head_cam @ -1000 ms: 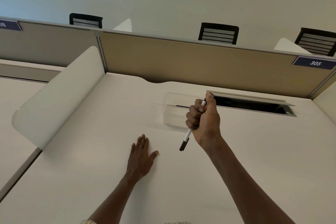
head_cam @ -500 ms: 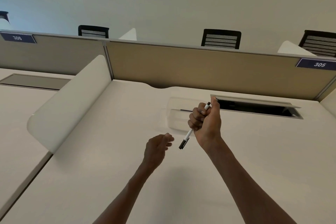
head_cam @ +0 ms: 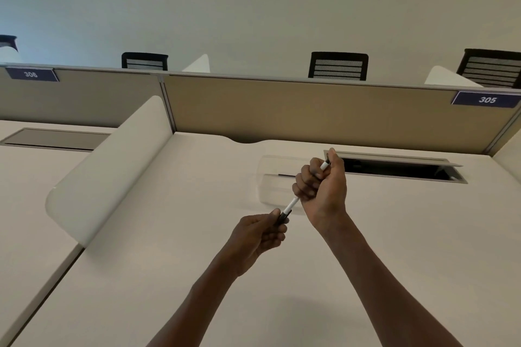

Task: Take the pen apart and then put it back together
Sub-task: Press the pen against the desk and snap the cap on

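Note:
A slim white pen [head_cam: 291, 205] with black ends is held slanted above the white desk [head_cam: 158, 262]. My right hand [head_cam: 321, 186] grips its white barrel in a fist, and the upper black tip pokes out past the thumb. My left hand [head_cam: 260, 234] pinches the lower black end of the pen between thumb and fingers. The middle of the barrel is hidden inside my right fist.
A clear plastic tray [head_cam: 275, 177] with a thin dark rod in it lies on the desk behind my hands. An open cable slot [head_cam: 394, 170] sits at the back right. A white curved divider [head_cam: 112, 166] stands on the left, and a beige partition [head_cam: 310, 110] runs along the back.
My left hand rose off the desk, moved right and took hold of the pen's lower black end. My right hand kept its grip on the barrel.

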Demonstrator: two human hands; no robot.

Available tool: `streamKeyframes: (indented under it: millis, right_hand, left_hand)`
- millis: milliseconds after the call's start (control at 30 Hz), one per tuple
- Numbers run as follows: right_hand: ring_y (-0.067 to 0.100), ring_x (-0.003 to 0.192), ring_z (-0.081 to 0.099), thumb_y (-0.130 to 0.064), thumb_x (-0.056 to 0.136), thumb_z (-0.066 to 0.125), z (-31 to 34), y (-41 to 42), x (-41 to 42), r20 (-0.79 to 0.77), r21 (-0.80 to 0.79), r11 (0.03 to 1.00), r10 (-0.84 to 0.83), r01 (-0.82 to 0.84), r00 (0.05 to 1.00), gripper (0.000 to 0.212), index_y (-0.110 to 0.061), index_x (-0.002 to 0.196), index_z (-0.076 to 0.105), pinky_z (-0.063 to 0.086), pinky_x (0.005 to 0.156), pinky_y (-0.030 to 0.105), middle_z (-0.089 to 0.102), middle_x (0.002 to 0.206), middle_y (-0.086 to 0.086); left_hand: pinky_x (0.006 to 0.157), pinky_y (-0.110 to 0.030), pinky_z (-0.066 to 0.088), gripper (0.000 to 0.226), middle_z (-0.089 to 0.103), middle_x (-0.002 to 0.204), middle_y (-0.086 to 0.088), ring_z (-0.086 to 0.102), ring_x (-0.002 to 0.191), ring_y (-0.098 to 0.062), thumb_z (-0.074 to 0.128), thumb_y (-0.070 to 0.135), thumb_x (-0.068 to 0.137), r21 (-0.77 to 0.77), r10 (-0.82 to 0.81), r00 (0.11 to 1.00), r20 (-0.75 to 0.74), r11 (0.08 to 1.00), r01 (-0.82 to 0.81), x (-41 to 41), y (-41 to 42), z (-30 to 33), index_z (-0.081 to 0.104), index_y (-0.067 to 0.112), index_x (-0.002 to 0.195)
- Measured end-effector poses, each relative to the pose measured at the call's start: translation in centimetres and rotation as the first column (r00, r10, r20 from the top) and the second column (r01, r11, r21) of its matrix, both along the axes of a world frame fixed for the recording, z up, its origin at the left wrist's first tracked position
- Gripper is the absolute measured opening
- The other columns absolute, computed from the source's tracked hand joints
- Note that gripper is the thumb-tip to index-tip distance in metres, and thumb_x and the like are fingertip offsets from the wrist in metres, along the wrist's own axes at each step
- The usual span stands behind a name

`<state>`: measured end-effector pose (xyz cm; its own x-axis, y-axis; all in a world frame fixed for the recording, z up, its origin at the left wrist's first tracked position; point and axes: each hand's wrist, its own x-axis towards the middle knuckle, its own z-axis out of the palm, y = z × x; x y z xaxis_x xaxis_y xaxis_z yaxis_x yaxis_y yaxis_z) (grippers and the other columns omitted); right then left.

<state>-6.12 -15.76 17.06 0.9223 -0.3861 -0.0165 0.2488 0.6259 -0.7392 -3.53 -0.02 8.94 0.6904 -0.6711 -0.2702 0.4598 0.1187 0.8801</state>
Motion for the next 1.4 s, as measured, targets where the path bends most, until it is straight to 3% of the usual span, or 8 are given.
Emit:
streamKeyframes:
  millis: [133,233,433,567,900,1033,1167,1400]
  right_hand:
    - [0.021,0.056,0.043,-0.038,0.098,0.036,0.1,-0.6,-0.1,0.042,-0.032,0.999,0.035,-0.034,0.999,0.051,-0.011,0.057,0.046,0.039,0.058,0.033,0.045,0.057,0.006]
    - [0.021,0.074,0.053,-0.030,0.101,0.034,-0.2,-1.5,-0.7,-0.033,-0.243,0.967,0.074,-0.080,0.997,0.047,-0.009,0.072,0.066,0.044,0.070,0.034,0.065,0.080,0.010]
    - [0.015,0.058,0.049,-0.023,0.102,0.039,-1.9,-4.1,-3.3,-0.327,-0.604,0.718,0.173,-0.346,0.929,0.041,-0.003,0.100,0.075,0.040,0.051,0.026,0.061,0.075,0.011]
    - [0.013,0.053,0.049,-0.019,0.094,0.062,-3.5,-4.9,-5.0,-0.430,-0.715,0.532,0.177,-0.453,0.886,0.020,-0.011,0.086,0.078,0.041,0.052,0.023,0.065,0.068,0.006]
    - [0.010,0.059,0.060,-0.024,0.077,0.080,-6.4,-2.6,-5.7,-0.528,-0.730,0.473,0.068,-0.493,0.846,0.004,-0.020,0.076,0.080,0.049,0.058,0.024,0.075,0.071,0.004]
    - [0.017,0.054,0.067,-0.019,0.074,0.080,-8.3,-1.7,-5.5,-0.549,-0.754,0.498,-0.122,-0.427,0.827,0.012,-0.012,0.065,0.077,0.059,0.065,0.035,0.072,0.062,0.007]
    - [0.019,0.056,0.070,-0.019,0.073,0.075,-10.7,-0.9,-4.8,-0.570,-0.810,0.375,-0.319,-0.451,0.758,0.021,-0.007,0.057,0.071,0.057,0.066,0.032,0.071,0.056,0.005]
    - [0.028,0.076,0.070,-0.017,0.074,0.070,-14.5,0.5,-2.6,-0.630,-0.772,0.264,-0.437,-0.577,0.642,0.020,0.003,0.076,0.068,0.046,0.059,0.026,0.074,0.074,0.012]
  left_hand:
    - [0.070,-0.021,0.055,0.032,0.070,0.086,-0.006,0.065,0.074,-0.014,0.075,0.032,0.080,-0.073,0.105,0.993,-0.061,0.991,-0.109,0.5,0.1,0.0,0.077,0.005,0.097]
    - [0.073,-0.022,0.056,0.030,0.072,0.086,-0.009,0.068,0.077,-0.015,0.077,0.025,0.074,-0.083,0.212,0.976,-0.052,0.973,-0.216,1.2,0.8,-0.1,0.077,0.004,0.096]
    - [0.074,-0.020,0.057,0.015,0.077,0.087,-0.009,0.073,0.081,-0.014,0.068,-0.002,0.085,-0.147,0.417,0.908,-0.045,0.896,-0.419,3.4,2.3,-0.6,0.079,0.008,0.087]
    - [0.078,-0.020,0.057,0.021,0.077,0.092,-0.006,0.073,0.088,-0.014,0.066,-0.005,0.085,-0.170,0.398,0.917,0.030,0.906,-0.388,4.6,2.7,0.0,0.079,0.011,0.090]
    - [0.091,-0.027,0.055,0.029,0.074,0.110,-0.010,0.070,0.099,-0.020,0.056,-0.010,0.091,-0.123,0.194,0.960,0.204,0.978,-0.171,4.7,0.4,1.1,0.071,0.006,0.111]
    - [0.103,-0.036,0.050,0.030,0.067,0.127,-0.008,0.064,0.116,-0.017,0.056,0.004,0.096,0.080,0.177,0.927,0.330,0.974,-0.214,4.8,-0.8,0.3,0.064,0.015,0.123]
    - [0.113,-0.030,0.032,0.042,0.049,0.148,-0.003,0.045,0.137,-0.017,0.049,0.022,0.101,0.391,0.056,0.792,0.608,0.847,-0.360,4.8,-1.5,-1.7,0.047,0.016,0.143]
    - [0.104,-0.015,0.023,0.047,0.039,0.155,-0.006,0.035,0.144,-0.020,0.045,0.020,0.103,0.456,-0.039,0.692,0.721,0.779,-0.431,3.5,-0.7,-4.0,0.036,0.012,0.149]
